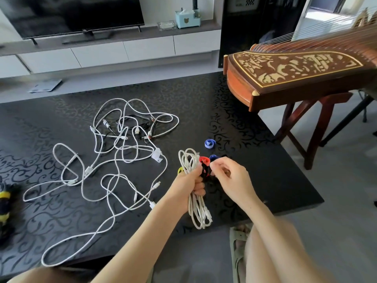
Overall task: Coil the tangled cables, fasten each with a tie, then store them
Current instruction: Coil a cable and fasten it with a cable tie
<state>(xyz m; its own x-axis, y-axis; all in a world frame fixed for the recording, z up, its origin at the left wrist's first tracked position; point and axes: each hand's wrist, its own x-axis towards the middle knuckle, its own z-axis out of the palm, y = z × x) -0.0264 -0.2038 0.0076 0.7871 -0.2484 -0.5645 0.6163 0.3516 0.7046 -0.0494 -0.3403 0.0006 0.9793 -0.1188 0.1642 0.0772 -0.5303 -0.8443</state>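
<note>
My left hand [191, 180] grips a coiled white cable [196, 211] around its middle, with loops sticking out above and below the fist. My right hand [228, 176] pinches a red tie [204, 161] right beside the coil. A tangle of white cables [114, 160] with a few black ones spreads over the black patterned table [265, 170] to the left. A rolled blue tie [210, 143] lies on the table behind my hands. Another blue tie [213, 157] and a yellow tie [180, 170] peek out next to my hands.
A wooden zither [295, 76] on a stand overhangs the table's right side. A dark bundle with yellow bands [5, 207] lies at the table's left edge. A TV [69, 15] and a white cabinet [122, 52] stand beyond the table.
</note>
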